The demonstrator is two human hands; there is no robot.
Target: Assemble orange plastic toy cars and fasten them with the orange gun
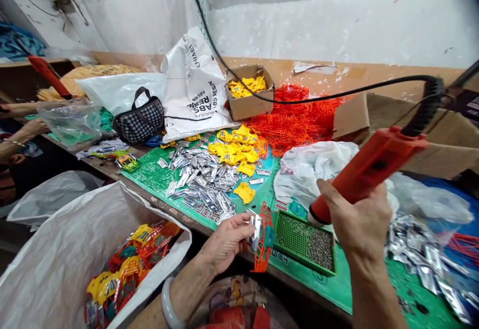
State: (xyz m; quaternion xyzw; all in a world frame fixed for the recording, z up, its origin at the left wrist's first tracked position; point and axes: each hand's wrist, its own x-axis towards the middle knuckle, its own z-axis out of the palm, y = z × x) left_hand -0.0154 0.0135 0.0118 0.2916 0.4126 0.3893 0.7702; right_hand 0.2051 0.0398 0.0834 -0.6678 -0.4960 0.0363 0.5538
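Note:
My left hand (229, 241) pinches a small silver plastic part (255, 230) between thumb and fingers at the table's front edge. Right against that part is an orange lattice frame (265, 241); whether they are joined I cannot tell. My right hand (361, 221) is wrapped round an orange electric screwdriver (368, 171), whose tip points down and left above the green perforated tray (290, 231). Small screws (322, 249) lie heaped at the tray's right end. Beyond my left hand, silver parts (205, 174) are piled beside yellow shells (237, 147).
A large white sack (48, 254) holding coloured assemblies stands front left. Orange frames (295, 119), a carton of yellow shells (250, 107) and a white resin bag (196, 89) line the back. A black cable (337, 92) loops overhead. Another person's hand (35, 128) shows far left.

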